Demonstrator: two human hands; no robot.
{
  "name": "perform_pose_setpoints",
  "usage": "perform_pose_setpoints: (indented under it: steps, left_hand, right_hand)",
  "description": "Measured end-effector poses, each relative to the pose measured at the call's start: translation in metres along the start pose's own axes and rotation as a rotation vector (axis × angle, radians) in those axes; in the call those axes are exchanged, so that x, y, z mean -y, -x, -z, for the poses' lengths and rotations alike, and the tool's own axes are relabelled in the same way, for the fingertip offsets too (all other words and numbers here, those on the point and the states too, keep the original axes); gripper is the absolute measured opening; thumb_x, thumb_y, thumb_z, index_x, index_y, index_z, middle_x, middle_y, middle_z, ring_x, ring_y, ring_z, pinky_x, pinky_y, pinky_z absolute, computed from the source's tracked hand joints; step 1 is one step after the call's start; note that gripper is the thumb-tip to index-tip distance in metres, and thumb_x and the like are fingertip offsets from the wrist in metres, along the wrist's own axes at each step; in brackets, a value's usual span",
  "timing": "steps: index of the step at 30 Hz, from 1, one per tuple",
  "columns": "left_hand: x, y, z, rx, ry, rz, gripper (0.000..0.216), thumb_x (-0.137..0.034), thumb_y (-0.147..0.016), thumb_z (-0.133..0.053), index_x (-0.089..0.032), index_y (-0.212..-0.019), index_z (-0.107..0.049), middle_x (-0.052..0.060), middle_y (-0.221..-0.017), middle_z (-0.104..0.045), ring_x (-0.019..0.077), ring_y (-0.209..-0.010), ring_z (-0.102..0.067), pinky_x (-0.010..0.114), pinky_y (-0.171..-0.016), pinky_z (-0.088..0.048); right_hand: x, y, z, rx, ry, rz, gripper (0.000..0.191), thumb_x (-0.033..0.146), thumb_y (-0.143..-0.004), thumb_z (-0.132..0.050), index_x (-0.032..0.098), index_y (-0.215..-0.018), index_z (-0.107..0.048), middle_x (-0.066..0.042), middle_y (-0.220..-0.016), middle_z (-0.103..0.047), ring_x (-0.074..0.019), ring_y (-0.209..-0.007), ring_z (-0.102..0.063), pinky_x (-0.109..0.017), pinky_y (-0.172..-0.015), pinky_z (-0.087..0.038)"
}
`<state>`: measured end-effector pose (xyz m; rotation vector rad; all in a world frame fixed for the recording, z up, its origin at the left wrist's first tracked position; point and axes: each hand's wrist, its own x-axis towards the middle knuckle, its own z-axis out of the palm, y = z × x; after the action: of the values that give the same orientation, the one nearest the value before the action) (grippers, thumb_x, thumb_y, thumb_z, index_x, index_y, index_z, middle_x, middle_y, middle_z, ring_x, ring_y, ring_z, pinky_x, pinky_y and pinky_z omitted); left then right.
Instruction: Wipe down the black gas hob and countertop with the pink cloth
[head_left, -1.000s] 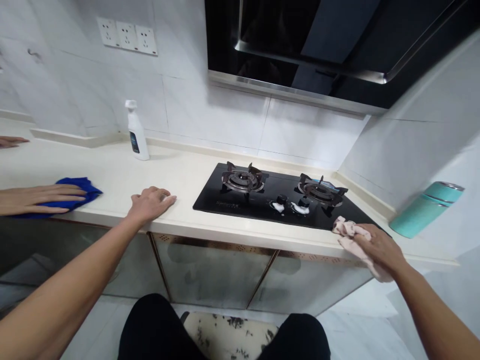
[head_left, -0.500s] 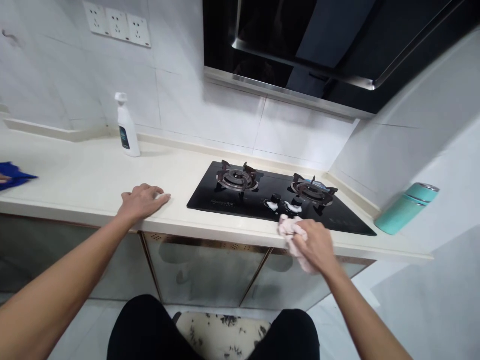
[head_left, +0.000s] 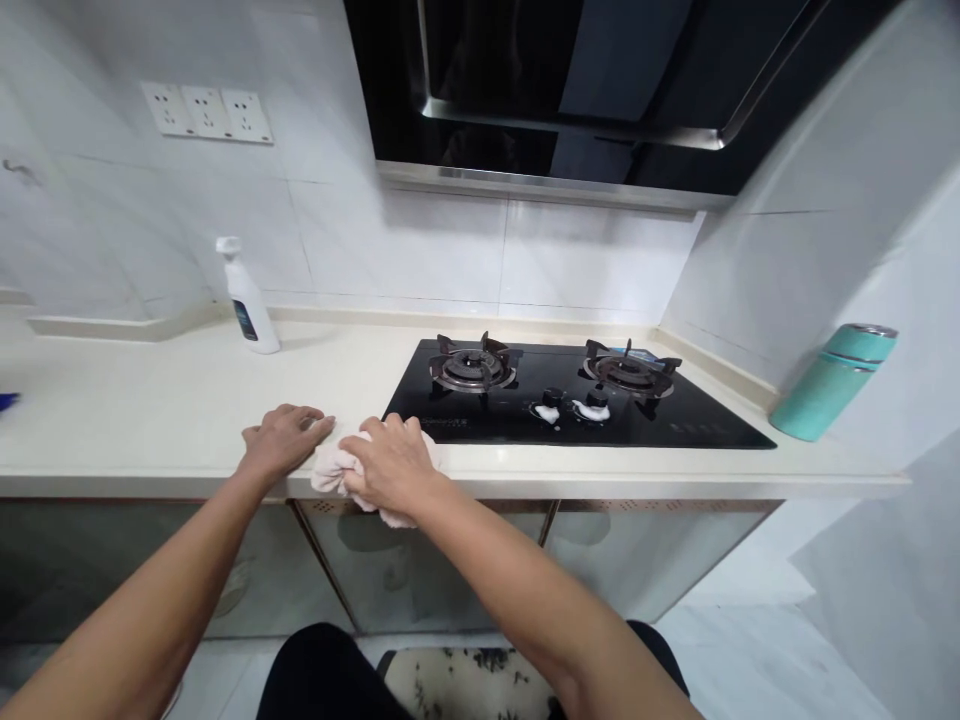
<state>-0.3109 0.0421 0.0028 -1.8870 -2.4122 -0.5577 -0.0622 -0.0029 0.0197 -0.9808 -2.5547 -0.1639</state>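
Observation:
My right hand [head_left: 394,462] is closed on a pale pink cloth [head_left: 339,470], pressed onto the counter's front edge by the near left corner of the black gas stove [head_left: 510,415]. Part of the cloth hangs over the edge. Just left of it, my left hand [head_left: 283,442] rests on the cream countertop [head_left: 150,420], fingers stretched out and holding nothing. White foam [head_left: 592,411] lies around the two stove knobs. The left burner [head_left: 473,368] and the right burner [head_left: 630,374] carry dark metal pan supports.
A white spray bottle [head_left: 250,305] stands at the back left of the counter. A turquoise flask [head_left: 832,385] is at the right end, beside the wall. The black range hood [head_left: 540,90] overhangs the stove. At the far left edge shows a bit of blue cloth [head_left: 7,401].
My right hand has swept the cloth left along the counter's front edge, from below the knobs to near my left hand. My left hand stays on the counter. The view has shifted slightly.

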Motion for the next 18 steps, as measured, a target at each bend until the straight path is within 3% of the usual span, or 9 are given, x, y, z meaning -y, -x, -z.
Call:
perform_pose_setpoints:
  steps: [6,12,18]
  left_hand:
    - [0.000,-0.001,0.002,-0.009,0.003,0.009,0.060,-0.064,-0.091,-0.039,-0.024,-0.116,-0.077,0.016,-0.145,-0.066,0.0429,-0.138,-0.055,0.065,-0.113,-0.039]
    - [-0.004,0.004,0.005,-0.002,0.021,0.001,0.057,-0.062,-0.090,-0.041,-0.025,-0.115,-0.077,0.014,-0.145,-0.067,0.0419,-0.138,-0.055,0.063,-0.116,-0.037]
    - [-0.008,0.010,0.006,0.000,0.027,-0.002,0.057,-0.062,-0.090,-0.041,-0.025,-0.115,-0.076,0.015,-0.144,-0.068,0.0404,-0.138,-0.055,0.059,-0.115,-0.037]
  right_hand:
    - [-0.042,0.047,0.012,-0.022,-0.011,-0.027,0.033,0.047,-0.099,-0.063,0.030,-0.127,-0.066,-0.006,-0.131,-0.061,-0.0263,-0.108,-0.047,-0.039,-0.088,-0.035]
    - [-0.117,0.140,0.043,-0.080,-0.003,-0.170,0.027,0.034,-0.097,-0.060,0.028,-0.121,-0.071,-0.006,-0.130,-0.064,-0.0253,-0.108,-0.051,-0.039,-0.092,-0.035]
    - [-0.209,0.242,0.072,-0.108,0.199,-0.365,0.034,0.029,-0.094,-0.052,0.025,-0.119,-0.075,-0.009,-0.129,-0.067,-0.0272,-0.110,-0.056,-0.040,-0.095,-0.042]
